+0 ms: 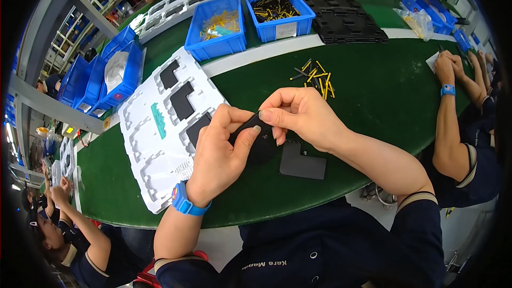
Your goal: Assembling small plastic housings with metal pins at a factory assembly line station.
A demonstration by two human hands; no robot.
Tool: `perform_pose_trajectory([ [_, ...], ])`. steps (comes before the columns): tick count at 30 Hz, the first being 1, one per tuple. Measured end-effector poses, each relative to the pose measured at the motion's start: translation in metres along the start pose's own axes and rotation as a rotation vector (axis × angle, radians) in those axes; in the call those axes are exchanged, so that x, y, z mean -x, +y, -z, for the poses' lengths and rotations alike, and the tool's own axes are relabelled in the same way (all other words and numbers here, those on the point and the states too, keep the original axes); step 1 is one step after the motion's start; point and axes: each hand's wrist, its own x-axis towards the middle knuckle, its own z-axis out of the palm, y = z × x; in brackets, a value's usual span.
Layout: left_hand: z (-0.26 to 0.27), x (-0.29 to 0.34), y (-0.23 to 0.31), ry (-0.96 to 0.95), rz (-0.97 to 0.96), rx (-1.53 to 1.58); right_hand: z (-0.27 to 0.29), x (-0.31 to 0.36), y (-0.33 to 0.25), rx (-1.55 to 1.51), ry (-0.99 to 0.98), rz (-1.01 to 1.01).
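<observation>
Both my hands meet over the green table (373, 96), pinching one dark flat part (248, 126) between them. My left hand (221, 152), with a blue wrist strap (184, 200), grips its near left side. At its upper right edge the thumb and fingertips of my right hand (298, 117) press together. Much of the part is hidden by my fingers. Just right of it a black L-shaped plate (303, 161) lies on the table. Left of my hands a white moulded tray (154, 144) holds several black L-shaped plates (182, 100) and a teal strip (158, 120).
Beyond my hands lies a loose pile of black and yellow sticks (318, 78). Blue bins (216, 48) with small parts stand farther back, beside stacked black trays (341, 15). Co-workers' arms (447, 112) reach in at the right; another person (64, 224) sits at the left.
</observation>
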Motion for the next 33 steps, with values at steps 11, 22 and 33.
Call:
perform_pose_trajectory([
  [11, -0.002, 0.001, -0.002, -0.049, 0.029, 0.126, 0.0, 0.002, 0.002, -0.002, -0.002, 0.014],
  [22, -0.001, -0.002, -0.002, -0.071, 0.211, 0.348, 0.011, -0.005, 0.0, -0.189, -0.025, -0.164],
  [33, -0.001, -0.002, -0.007, -0.049, 0.132, 0.128, 0.0, 0.0, 0.001, 0.065, 0.026, -0.01],
])
